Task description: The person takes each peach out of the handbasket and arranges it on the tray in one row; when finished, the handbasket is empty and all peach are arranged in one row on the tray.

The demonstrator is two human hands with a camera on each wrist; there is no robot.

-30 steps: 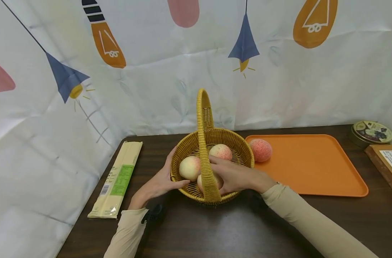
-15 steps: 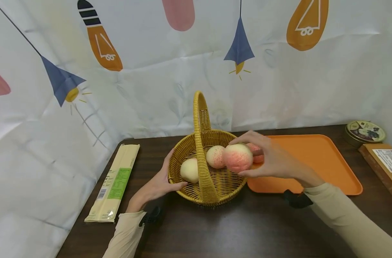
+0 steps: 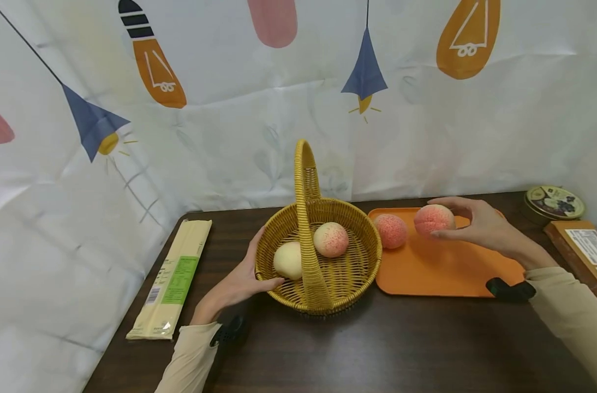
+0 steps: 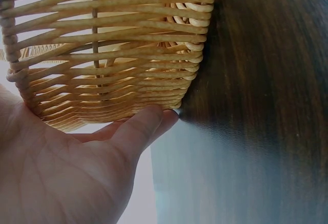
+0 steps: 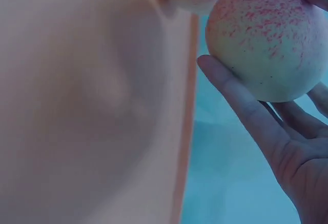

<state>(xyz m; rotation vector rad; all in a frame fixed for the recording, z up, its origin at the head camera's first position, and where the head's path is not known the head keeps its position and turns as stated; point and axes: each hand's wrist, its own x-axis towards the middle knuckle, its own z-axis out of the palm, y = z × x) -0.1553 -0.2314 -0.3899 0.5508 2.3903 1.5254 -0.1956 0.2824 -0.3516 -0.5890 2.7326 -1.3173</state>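
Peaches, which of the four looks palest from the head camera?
The pale peach in the basket, partly hidden behind the handle: its visible side looks plain cream, while the basket's other peach, the tray peach and the held peach show pink.

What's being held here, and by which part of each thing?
The right hand pinches a peach by its opposite sides; the left hand grips the wicker basket by its left outer wall.

Two peaches [image 3: 331,240] in basket [image 3: 348,277], tray [image 3: 421,275] to right, packet [image 3: 172,279] left
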